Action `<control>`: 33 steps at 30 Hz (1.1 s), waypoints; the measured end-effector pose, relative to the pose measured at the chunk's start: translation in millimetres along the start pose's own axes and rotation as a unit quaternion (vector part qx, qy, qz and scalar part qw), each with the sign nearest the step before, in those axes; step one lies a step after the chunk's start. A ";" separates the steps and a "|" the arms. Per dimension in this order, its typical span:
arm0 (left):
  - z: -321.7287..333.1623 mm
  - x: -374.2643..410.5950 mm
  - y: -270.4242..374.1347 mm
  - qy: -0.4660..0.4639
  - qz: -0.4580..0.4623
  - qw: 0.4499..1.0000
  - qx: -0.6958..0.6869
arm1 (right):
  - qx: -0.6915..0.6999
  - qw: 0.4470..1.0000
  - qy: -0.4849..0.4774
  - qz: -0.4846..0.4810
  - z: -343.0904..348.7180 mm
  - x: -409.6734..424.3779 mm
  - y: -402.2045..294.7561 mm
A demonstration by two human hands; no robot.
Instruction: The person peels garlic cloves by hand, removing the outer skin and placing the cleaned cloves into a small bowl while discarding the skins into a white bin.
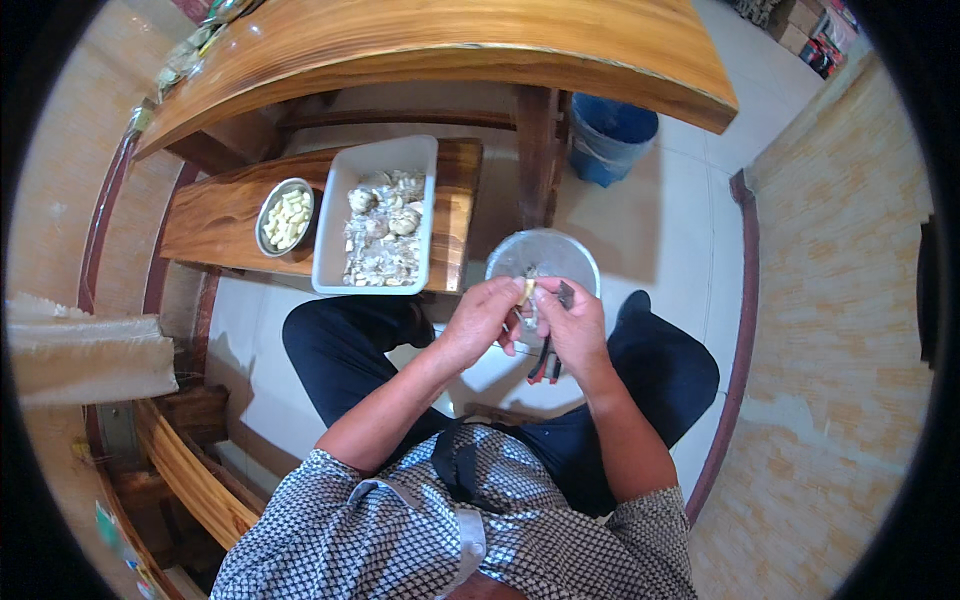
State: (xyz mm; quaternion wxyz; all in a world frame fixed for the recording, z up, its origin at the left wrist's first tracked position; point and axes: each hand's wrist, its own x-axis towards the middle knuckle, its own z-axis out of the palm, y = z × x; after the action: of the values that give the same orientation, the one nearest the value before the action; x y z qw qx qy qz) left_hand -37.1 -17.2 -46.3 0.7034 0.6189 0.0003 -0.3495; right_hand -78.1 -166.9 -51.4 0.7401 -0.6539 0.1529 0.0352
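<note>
My left hand and my right hand meet over a translucent plastic bucket. A pale garlic clove is pinched between the fingertips of both hands. In the right palm I also keep a hand tool with red-and-black handles, its dark metal head showing beside the forefinger; the grip hides its exact kind. To the left, a white plastic tray holds whole garlic bulbs, loose cloves and papery skins. Beside it a metal bowl contains peeled garlic cloves.
The tray and bowl stand on a wooden bench. A thick wooden tabletop spans the far side, with a blue bin beneath its right end. Walls rise on both sides, and another wooden bench lies at lower left.
</note>
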 end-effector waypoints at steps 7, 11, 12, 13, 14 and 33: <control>-9.5 -18.7 12.5 0.009 0.027 0.996 0.089 | -0.117 0.990 0.073 -0.039 -15.8 13.3 13.3; -55.9 -43.2 42.9 0.102 0.068 0.985 0.122 | -0.184 0.981 0.059 0.003 -21.2 25.3 20.8; -75.8 -47.8 48.0 0.163 0.086 0.977 0.112 | -0.197 0.979 0.061 -0.005 -20.7 29.9 26.1; -90.2 -58.0 68.7 0.204 0.079 0.970 0.104 | -0.196 0.978 0.067 -0.007 -23.4 33.9 31.3; -120.3 -61.0 76.8 0.252 0.090 0.953 0.140 | -0.195 0.978 0.070 -0.010 -24.1 37.7 35.2; -200.3 -69.3 63.1 0.324 0.301 0.782 0.439 | 0.035 0.993 0.043 0.104 5.0 42.1 33.8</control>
State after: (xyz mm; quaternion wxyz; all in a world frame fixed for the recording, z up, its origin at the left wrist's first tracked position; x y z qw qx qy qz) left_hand 28.2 190.6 -8.2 0.3838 0.9060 -0.1120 0.1387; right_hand -45.6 -163.4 -94.7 0.7476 -0.6093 0.2524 0.0783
